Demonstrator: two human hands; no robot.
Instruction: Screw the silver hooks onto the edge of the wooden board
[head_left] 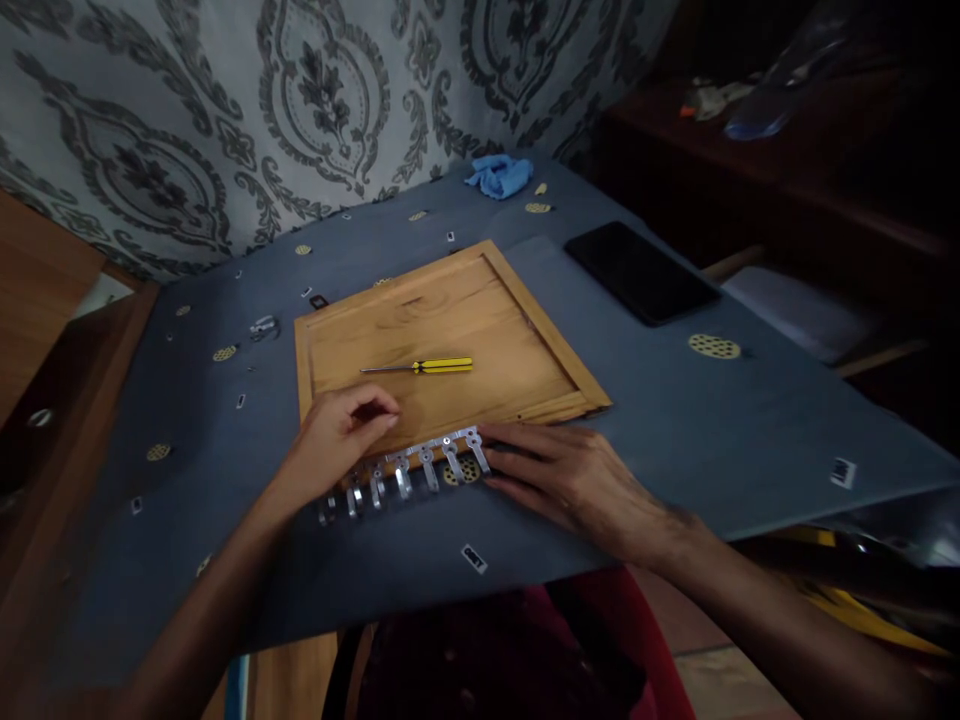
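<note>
- In the head view, a metal hook rail (426, 457) is seen just below the centre of the frame, laid along the near edge of a wooden board (450, 310).
- The rail's long axis is slanted, its left end set lower and its right end raised towards the middle of the frame; its hooks are pointed towards the bottom edge and overhang the board.
- The rail's right end is touched by the fingers of the right hand (581, 485), which are stretched out towards the left and held close to one another; whether the rail is clamped by them cannot be told, as the thumb is hidden.
- The left hand (334, 435) is held over the board's lower left part, above the rail; its thumb and forefinger are curved towards each other with tips close, and whether anything is pinched there cannot be told.
- A yellow-and-black screwdriver (431, 367) is laid on the board, its long axis almost level, its handle turned right and its shaft left.
- The board is rested on a blue-grey tablecloth (360, 570).
- Small metal pieces (264, 328) are seen left of the board, a black tablet (637, 272) right of it, and a crumpled blue cloth (501, 176) at upper centre.
</note>
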